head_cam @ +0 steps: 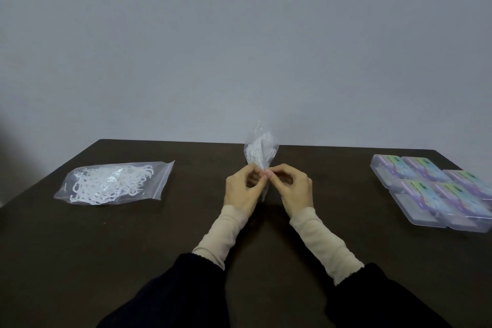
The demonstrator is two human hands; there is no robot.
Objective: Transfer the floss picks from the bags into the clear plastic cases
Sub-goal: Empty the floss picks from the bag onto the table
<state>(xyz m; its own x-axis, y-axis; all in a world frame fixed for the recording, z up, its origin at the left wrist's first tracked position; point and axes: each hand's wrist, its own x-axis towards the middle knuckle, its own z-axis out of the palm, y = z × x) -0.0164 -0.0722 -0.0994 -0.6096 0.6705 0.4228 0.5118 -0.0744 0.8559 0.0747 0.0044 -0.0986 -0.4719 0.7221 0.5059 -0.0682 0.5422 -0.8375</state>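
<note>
Clear crinkled plastic bag of white floss picks (260, 153) stands upended at mid-table, both hands pinching its near edge, left hand (243, 189) and right hand (294, 189) thumb to finger, probably prising the seal apart, though it's hard to see. A second flat zip bag (114, 181) waits left; clear plastic cases (436, 189) sit closed, right, within reach.

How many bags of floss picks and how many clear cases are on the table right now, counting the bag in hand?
Bags of floss picks: 2, one lying flat on the left, one held upright by both hands
Clear plastic cases: 5, grouped on the right, all lids closed
Total: 7
</note>
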